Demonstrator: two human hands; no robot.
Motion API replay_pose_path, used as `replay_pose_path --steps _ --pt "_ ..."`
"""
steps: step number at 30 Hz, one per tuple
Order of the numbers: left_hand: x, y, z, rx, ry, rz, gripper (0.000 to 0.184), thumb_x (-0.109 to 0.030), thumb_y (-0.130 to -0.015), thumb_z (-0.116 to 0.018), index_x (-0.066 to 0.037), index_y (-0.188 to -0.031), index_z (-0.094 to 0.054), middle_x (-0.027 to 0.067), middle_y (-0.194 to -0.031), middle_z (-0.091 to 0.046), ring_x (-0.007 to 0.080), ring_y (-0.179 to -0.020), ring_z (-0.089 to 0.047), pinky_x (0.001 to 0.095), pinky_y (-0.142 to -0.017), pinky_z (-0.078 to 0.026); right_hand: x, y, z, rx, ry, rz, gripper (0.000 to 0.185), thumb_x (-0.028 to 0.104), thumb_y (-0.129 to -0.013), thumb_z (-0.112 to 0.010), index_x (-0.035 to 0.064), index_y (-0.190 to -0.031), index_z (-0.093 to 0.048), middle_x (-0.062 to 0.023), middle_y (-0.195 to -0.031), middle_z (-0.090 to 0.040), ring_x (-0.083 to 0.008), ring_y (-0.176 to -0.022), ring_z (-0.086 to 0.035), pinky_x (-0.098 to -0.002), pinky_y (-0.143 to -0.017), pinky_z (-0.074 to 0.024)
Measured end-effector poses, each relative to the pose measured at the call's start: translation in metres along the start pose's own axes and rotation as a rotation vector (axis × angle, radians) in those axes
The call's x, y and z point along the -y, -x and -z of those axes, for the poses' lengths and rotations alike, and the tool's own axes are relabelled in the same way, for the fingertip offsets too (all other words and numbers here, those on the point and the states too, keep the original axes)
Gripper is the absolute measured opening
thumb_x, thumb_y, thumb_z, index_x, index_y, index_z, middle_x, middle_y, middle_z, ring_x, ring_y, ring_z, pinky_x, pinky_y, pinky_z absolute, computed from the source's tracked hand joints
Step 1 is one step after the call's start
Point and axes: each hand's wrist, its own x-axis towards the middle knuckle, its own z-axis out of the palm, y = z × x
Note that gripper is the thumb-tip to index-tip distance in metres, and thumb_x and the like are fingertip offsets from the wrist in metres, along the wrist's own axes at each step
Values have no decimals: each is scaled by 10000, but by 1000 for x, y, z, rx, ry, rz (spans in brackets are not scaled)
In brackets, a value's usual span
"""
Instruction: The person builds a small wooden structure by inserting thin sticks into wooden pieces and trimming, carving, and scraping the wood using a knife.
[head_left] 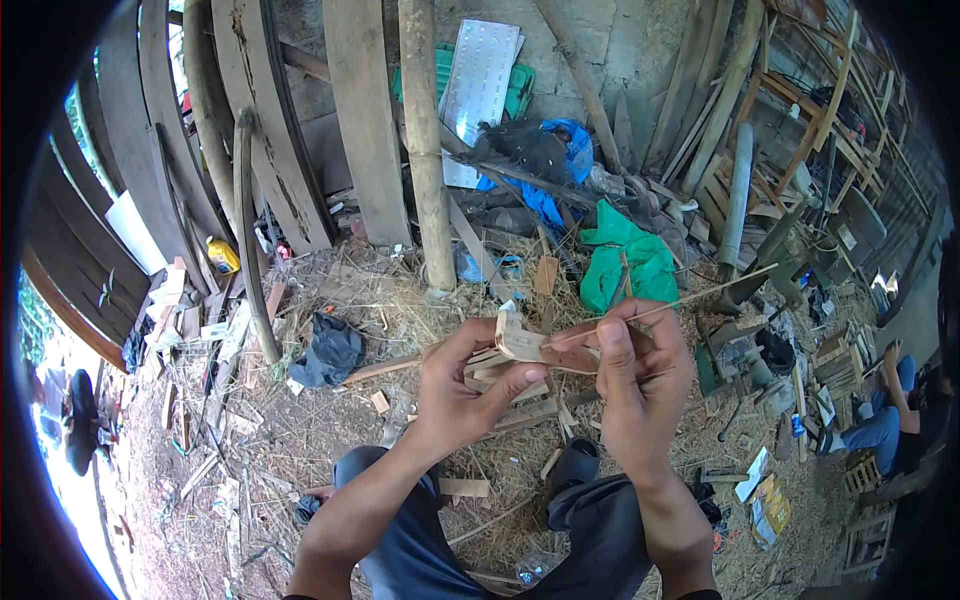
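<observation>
Evidently, the left hand point(462, 393) grips a pale wooden piece point(518, 342), index fingertip hidden behind it; the right hand point(642, 385) pinches a thin stick point(722, 284), partly thumb-covered; stick-to-wood contact is unclear.

You face an upright pole point(427, 150), green plastic point(627, 262) to its right, black plastic point(333, 352) and a yellow bottle point(223, 256) to its left.

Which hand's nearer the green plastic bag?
Right. In the head view, the right hand is just below the green plastic bag; the left hand is farther off, below and to the left of it.
</observation>
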Motion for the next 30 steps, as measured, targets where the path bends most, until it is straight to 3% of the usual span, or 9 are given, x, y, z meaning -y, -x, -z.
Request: replay_pose_path --steps 21,27,29,30 --pt "1 0 0 -11 -49 83 313 -133 -758 -779 -7 -982 -600 85 -881 -668 125 -833 -630 276 -730 -492 0 -1 -1 3 93 7 148 124 -964 -500 -12 -1003 -457 -151 -858 -669 -175 -843 -669 -249 -744 -502" --pt "6 -1 -1 -33 -134 52 311 -131 -730 -791 -14 -969 -629 96 -893 -674 188 -835 -653 307 -739 -500 -7 -2 0 33 224 152 132 79 -949 -509 -22 -1015 -457 -145 -850 -677 -174 -820 -677 -244 -694 -508" --pt "5 -1 -1 -28 -169 59 310 -131 -723 -794 -19 -965 -635 97 -894 -675 206 -834 -655 313 -735 -502 -1 -2 0 38 376 164 93 90 -956 -502 14 -989 -458 -99 -804 -680 -97 -740 -643 -172 -577 -412" --pt "5 -1 -2 -21 -203 64 309 -130 -715 -796 -24 -961 -641 98 -894 -676 223 -833 -656 319 -731 -503 -2 -3 0 39 376 164 93 90 -956 -502 14 -989 -458 -99 -804 -680 -97 -740 -643 -172 -577 -412"
